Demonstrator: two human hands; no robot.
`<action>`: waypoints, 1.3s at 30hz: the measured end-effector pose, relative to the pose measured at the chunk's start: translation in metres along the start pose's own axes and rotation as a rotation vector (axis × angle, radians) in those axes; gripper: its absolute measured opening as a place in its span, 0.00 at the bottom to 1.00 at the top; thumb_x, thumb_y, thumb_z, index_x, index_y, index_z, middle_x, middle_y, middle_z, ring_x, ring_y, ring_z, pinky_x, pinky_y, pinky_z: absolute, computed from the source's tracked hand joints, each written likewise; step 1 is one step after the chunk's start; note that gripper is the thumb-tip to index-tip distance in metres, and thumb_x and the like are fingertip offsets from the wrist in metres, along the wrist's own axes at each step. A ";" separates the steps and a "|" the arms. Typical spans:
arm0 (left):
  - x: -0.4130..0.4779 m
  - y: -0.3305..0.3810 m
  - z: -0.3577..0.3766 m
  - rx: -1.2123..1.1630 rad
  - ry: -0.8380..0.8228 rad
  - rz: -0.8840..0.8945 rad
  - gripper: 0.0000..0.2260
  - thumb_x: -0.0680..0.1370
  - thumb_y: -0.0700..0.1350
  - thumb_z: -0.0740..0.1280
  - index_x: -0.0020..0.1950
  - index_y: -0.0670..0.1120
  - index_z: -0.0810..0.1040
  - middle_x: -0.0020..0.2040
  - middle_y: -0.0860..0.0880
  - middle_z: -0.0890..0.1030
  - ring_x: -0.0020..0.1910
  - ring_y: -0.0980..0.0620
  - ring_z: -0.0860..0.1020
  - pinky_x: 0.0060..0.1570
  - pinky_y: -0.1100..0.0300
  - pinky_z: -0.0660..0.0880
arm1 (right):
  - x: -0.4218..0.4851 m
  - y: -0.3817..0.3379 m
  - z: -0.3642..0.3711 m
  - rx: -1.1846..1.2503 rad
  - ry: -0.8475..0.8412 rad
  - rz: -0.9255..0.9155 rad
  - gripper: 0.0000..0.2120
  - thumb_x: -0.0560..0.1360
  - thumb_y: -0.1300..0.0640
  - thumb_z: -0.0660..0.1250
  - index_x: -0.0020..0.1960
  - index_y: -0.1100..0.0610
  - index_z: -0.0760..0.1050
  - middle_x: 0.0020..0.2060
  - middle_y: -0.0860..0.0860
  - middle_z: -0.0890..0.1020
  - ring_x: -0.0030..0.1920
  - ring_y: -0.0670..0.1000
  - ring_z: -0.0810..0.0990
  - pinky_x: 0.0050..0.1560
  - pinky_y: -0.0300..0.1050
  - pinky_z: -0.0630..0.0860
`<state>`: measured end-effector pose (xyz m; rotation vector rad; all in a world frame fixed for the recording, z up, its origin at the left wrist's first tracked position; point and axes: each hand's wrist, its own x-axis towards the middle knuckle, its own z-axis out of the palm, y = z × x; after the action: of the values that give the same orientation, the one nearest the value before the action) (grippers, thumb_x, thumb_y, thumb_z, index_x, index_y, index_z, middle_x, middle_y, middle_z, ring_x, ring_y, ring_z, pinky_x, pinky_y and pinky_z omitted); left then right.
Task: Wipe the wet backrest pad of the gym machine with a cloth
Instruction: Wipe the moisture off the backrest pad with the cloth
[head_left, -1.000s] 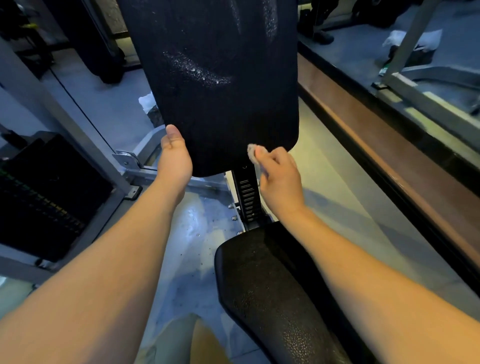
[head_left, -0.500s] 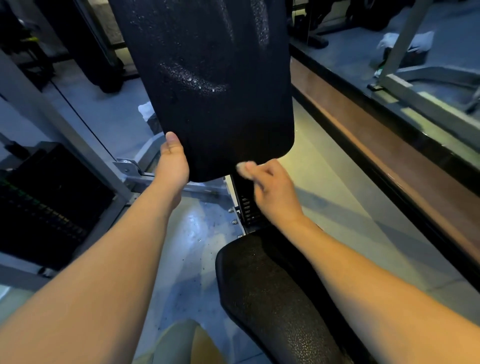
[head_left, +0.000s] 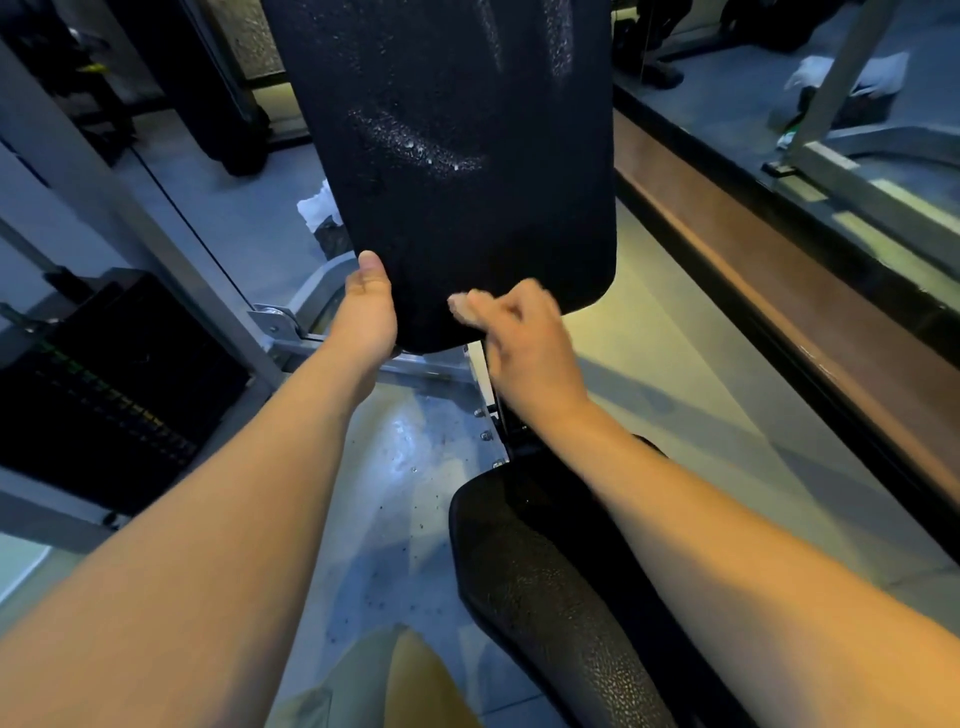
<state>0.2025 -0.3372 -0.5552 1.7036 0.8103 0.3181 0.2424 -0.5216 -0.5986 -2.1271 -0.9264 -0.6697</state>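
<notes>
Wet backrest pad (head_left: 457, 156) steadied for wiping.
Stiff and likely slippery, it is gripped at the lower-left edge by the left hand (head_left: 366, 312); the soft cloth (head_left: 462, 306) is pinched in the right hand (head_left: 524, 338) at its bottom edge.

Right of the backrest pad (head_left: 457, 156) the floor (head_left: 675, 374) lies open; weight stack (head_left: 104, 395) crowds left.

Grey speckled floor (head_left: 395, 519), black weight stack (head_left: 104, 395) left, wooden ledge (head_left: 779, 291) right, dim light
</notes>
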 end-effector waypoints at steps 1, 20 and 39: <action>-0.003 0.003 0.000 0.001 0.001 -0.011 0.48 0.59 0.81 0.45 0.74 0.60 0.67 0.73 0.52 0.73 0.70 0.45 0.72 0.68 0.39 0.69 | 0.011 0.008 -0.009 0.038 0.104 0.036 0.19 0.76 0.68 0.65 0.64 0.57 0.80 0.45 0.57 0.73 0.44 0.56 0.73 0.40 0.50 0.75; -0.013 0.014 0.004 0.002 -0.043 -0.025 0.30 0.83 0.66 0.44 0.78 0.52 0.63 0.67 0.53 0.71 0.64 0.48 0.73 0.68 0.45 0.72 | 0.078 0.042 -0.039 -0.043 0.404 0.315 0.16 0.79 0.66 0.63 0.64 0.60 0.79 0.49 0.58 0.74 0.48 0.57 0.75 0.46 0.43 0.71; -0.024 0.016 0.009 -0.092 -0.001 -0.023 0.25 0.83 0.66 0.48 0.70 0.54 0.71 0.57 0.57 0.77 0.50 0.58 0.77 0.53 0.52 0.78 | 0.029 -0.025 0.019 -0.020 0.136 0.006 0.24 0.71 0.69 0.63 0.65 0.61 0.79 0.47 0.60 0.75 0.43 0.60 0.72 0.40 0.46 0.63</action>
<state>0.1961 -0.3613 -0.5380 1.6073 0.8021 0.3338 0.2439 -0.4823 -0.5805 -2.0723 -0.8422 -0.8135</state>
